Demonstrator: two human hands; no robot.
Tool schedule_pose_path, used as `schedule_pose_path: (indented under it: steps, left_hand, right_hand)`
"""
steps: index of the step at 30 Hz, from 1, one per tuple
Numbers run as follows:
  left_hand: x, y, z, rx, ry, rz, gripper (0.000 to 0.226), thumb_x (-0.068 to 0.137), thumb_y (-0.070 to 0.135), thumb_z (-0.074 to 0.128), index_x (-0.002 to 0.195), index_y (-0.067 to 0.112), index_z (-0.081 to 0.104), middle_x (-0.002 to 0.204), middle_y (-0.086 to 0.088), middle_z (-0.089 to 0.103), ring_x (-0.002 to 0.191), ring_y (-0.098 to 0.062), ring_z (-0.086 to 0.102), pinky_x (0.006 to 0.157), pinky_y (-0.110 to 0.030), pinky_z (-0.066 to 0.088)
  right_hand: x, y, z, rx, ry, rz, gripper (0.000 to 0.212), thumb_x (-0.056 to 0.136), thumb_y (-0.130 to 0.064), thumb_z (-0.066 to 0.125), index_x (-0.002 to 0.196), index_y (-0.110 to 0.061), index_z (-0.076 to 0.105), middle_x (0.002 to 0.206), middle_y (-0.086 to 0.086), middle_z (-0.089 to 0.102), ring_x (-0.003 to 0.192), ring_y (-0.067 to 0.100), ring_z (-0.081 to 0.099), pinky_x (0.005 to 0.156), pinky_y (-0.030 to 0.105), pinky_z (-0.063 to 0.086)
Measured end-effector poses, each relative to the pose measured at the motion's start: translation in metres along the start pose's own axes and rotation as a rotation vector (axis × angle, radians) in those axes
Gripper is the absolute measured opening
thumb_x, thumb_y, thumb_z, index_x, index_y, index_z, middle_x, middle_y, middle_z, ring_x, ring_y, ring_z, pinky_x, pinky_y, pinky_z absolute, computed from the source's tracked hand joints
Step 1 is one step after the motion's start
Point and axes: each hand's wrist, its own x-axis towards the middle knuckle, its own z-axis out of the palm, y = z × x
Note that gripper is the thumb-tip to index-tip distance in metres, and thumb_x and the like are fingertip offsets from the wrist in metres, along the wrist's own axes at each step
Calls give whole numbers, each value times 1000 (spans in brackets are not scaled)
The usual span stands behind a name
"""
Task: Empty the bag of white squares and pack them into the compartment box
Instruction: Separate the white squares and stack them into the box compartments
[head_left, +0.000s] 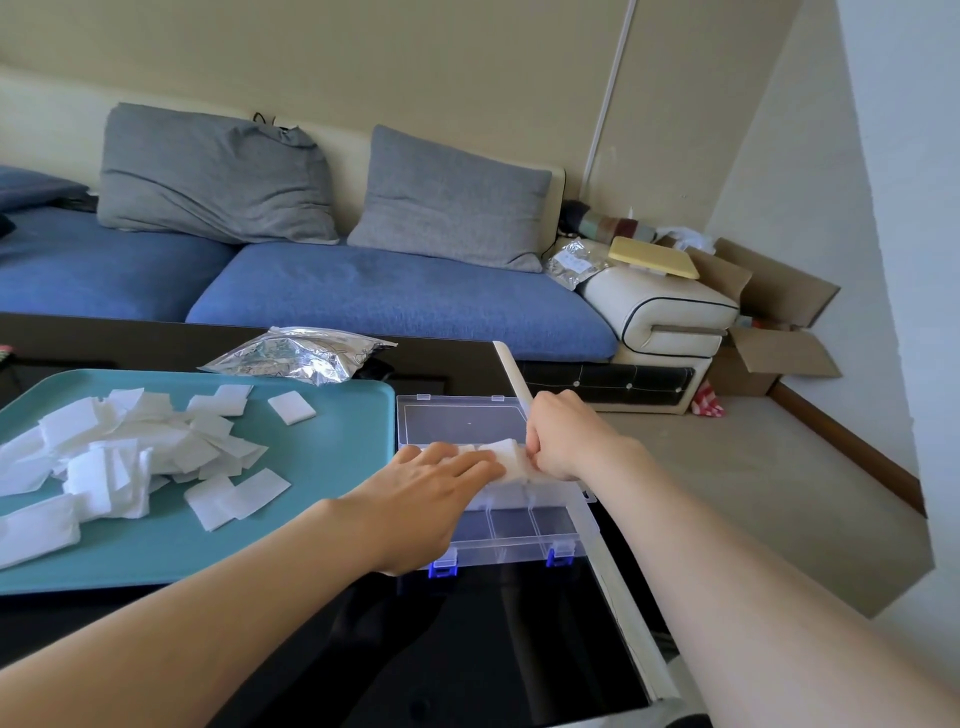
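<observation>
Dark table (519, 634) by a blue sofa (389, 296): your right hand (566, 441) pinches a stack of squares (508, 458) at the far row of the compartment box (519, 535), and your left hand (431, 488) rests flat-fingered on it. Loose white squares (130, 447) heap on the teal tray (322, 478) to the left, with the bag (296, 356) beyond.

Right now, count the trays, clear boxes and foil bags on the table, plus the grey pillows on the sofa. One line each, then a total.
Tray: 1
Clear box: 1
Foil bag: 1
Grey pillows: 2
Total: 5
</observation>
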Motion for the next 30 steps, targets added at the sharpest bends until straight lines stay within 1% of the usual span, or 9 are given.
schedule_pose_path:
  steps: [4, 8, 12, 17, 19, 21, 23, 27, 30]
  left_hand:
    - [0, 1, -1, 38, -6, 6, 71, 102, 14, 41, 165, 29, 9, 172, 9, 9, 151, -25, 26, 120, -44, 30]
    - [0, -1, -1, -39, 49, -33, 60, 108, 26, 37, 164, 24, 14, 170, 5, 15, 149, -23, 31, 119, -39, 31]
    - [-1, -5, -1, -121, 152, -133, 44, 109, 40, 37, 150, 25, 37, 150, 7, 40, 132, -22, 45, 110, -37, 37]
    - [-4, -7, -2, -64, 124, -164, 40, 107, 41, 38, 144, 28, 39, 140, 7, 44, 117, -21, 49, 102, -36, 42]
    - [-5, -5, -2, -55, 119, -151, 40, 107, 41, 39, 145, 28, 39, 140, 7, 44, 116, -22, 49, 102, -37, 42]
    - [-4, -3, -2, -46, 114, -142, 40, 107, 38, 39, 145, 28, 38, 141, 7, 43, 115, -23, 49, 100, -37, 43]
    - [-4, -3, -2, -44, 100, -136, 40, 107, 36, 39, 146, 29, 37, 144, 8, 40, 117, -22, 47, 101, -37, 42]
    - [-4, -4, -2, -51, 72, -130, 44, 107, 34, 39, 151, 33, 35, 150, 8, 36, 123, -23, 45, 104, -39, 42]
    - [-4, -4, -2, -34, 51, -123, 45, 108, 35, 38, 152, 37, 32, 152, 8, 33, 125, -24, 44, 107, -40, 41]
  right_hand:
    - [-8, -14, -4, -93, 17, -24, 36, 95, -4, 71, 128, -9, 58, 116, 14, 61, 93, 29, 63, 76, 37, 55]
    - [-12, -25, -16, -44, 138, -4, 20, 95, -12, 72, 111, -11, 61, 108, 12, 59, 85, 27, 56, 69, 35, 47]
    - [-11, -24, -17, 147, 85, 1, 17, 91, -8, 71, 107, -8, 69, 110, 12, 58, 102, 30, 61, 80, 36, 53]
    - [-7, -19, -2, 169, -36, -27, 20, 90, -3, 70, 110, -6, 73, 111, 12, 64, 105, 26, 63, 91, 35, 57]
    - [-4, -19, -2, 187, 0, -1, 14, 89, -16, 75, 98, -6, 71, 103, 11, 65, 97, 24, 64, 80, 32, 57]
    - [0, -19, -1, 196, 25, 24, 27, 85, -27, 81, 77, -13, 58, 93, 9, 60, 91, 22, 62, 62, 27, 46]
    - [1, -20, 0, 205, 44, 35, 39, 80, -24, 86, 70, -19, 48, 89, 7, 58, 88, 21, 62, 56, 25, 40]
    - [3, -24, 4, 204, 113, 55, 23, 81, -13, 87, 87, -13, 66, 95, 9, 69, 78, 19, 67, 63, 26, 53]
    - [7, -25, 4, 269, 85, 86, 23, 83, -15, 87, 101, -11, 75, 99, 8, 71, 83, 20, 69, 69, 27, 57]
